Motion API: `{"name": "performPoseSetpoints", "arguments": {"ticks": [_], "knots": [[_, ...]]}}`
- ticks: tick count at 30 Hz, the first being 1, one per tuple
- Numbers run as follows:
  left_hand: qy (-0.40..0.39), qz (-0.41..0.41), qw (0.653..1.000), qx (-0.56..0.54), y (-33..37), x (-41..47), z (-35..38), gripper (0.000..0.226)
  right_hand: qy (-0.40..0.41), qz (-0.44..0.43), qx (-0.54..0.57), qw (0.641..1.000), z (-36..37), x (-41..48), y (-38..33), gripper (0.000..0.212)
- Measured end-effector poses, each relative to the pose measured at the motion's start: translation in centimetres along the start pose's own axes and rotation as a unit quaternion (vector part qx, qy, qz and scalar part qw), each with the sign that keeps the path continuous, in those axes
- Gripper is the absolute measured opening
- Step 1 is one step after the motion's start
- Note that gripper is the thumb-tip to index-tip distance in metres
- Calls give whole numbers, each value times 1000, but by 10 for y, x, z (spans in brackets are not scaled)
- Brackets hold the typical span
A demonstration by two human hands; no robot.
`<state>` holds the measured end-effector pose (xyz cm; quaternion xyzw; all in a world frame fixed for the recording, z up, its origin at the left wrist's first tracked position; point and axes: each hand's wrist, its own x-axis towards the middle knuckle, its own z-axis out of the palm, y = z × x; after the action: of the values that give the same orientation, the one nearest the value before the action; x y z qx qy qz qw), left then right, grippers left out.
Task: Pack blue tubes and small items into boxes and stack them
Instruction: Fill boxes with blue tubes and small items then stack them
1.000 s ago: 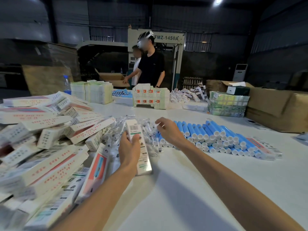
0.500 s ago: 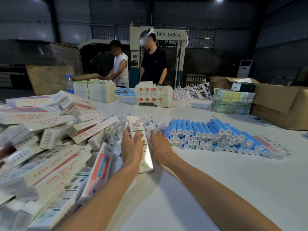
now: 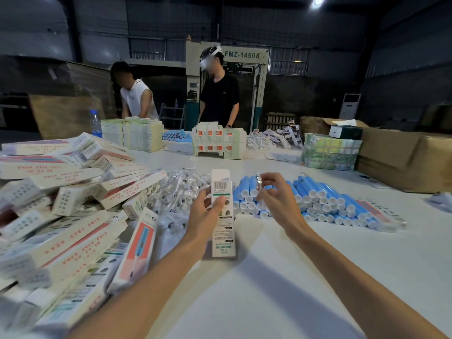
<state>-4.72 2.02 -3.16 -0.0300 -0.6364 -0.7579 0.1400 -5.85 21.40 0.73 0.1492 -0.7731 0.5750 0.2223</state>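
Note:
My left hand (image 3: 206, 216) grips a long white carton (image 3: 222, 216) with a barcode, its far flap open. Just right of it, my right hand (image 3: 276, 199) pinches a small clear packet (image 3: 258, 181) between raised fingertips. Behind that hand lies a stacked row of blue tubes (image 3: 322, 199) with white caps. A heap of clear small-item packets (image 3: 179, 189) sits left of the carton. Filled white-and-red boxes (image 3: 61, 204) pile up at the left.
Two people stand at the far side of the white table (image 3: 281, 277) beside stacks of flat cartons (image 3: 220, 140) and leaflets (image 3: 137, 133). Brown cardboard boxes (image 3: 403, 155) and a wrapped bundle (image 3: 330, 152) stand at the right. A water bottle (image 3: 96, 123) is far left.
My right hand reached to the packet heap beside the carton, then lifted away holding a small clear packet. My left hand kept its hold on the carton.

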Motion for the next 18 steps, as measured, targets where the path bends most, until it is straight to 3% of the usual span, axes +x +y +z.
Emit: {"name": "performPoseSetpoints", "arguments": {"ticks": [3,8,13,16,18], "knots": [[-62,6,998,7,2,-10,7,34,-6,-39,-15,999,-26,0,-17,30],[-123,37,992,10,9,-24,14,34,-63,-110,-171,977,-43,20,-56,34],[-140,60,988,10,14,-28,15,39,-148,-170,-339,913,-39,36,-89,32],[-152,73,986,12,15,-30,15,41,-223,-185,-378,879,-30,41,-101,22],[-158,78,984,12,16,-30,16,43,-237,-186,-357,884,-22,44,-104,23]]}}
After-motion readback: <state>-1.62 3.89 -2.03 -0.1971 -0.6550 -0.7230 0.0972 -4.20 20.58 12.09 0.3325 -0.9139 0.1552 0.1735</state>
